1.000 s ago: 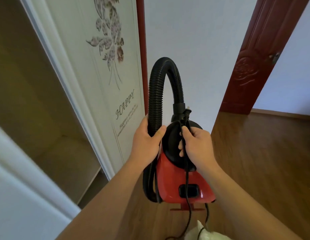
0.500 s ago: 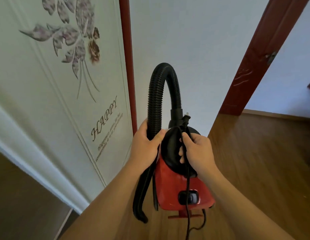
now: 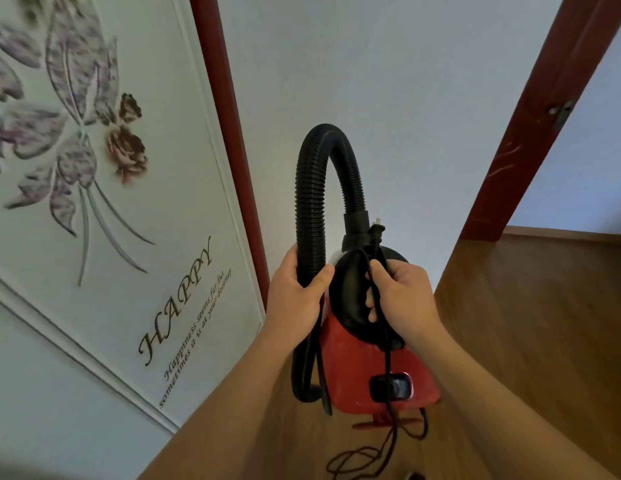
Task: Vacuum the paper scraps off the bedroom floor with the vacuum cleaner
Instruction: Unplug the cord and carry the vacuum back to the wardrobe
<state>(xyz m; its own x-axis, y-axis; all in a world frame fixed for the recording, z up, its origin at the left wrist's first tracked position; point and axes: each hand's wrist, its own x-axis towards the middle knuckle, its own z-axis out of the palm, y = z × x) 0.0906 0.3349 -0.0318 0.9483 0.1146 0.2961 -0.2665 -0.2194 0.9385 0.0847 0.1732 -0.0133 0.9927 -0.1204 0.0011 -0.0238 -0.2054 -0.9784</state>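
Note:
A small red vacuum cleaner [image 3: 368, 372] with a black handle hangs in front of me, lifted off the floor. Its ribbed black hose [image 3: 316, 188] arches up from the top and drops down the left side. My left hand [image 3: 297, 299] is closed around the hose's descending part. My right hand [image 3: 402, 299] grips the black handle together with the black power cord [image 3: 387, 362], whose plug [image 3: 375, 233] sticks up above my fingers. The rest of the cord dangles in loops below the body. No paper scraps are visible.
A white door panel [image 3: 104, 202] with a flower print and the word HAPPY fills the left side. A dark red door frame [image 3: 233, 133] borders it. Another dark red door frame [image 3: 531, 133] stands at the right, with wooden floor [image 3: 531, 306] below and a white wall between.
The view has swung right and closer to the flowered door, and the open cupboard at the left has gone out of sight. Both hands keep the same hold on the vacuum cleaner.

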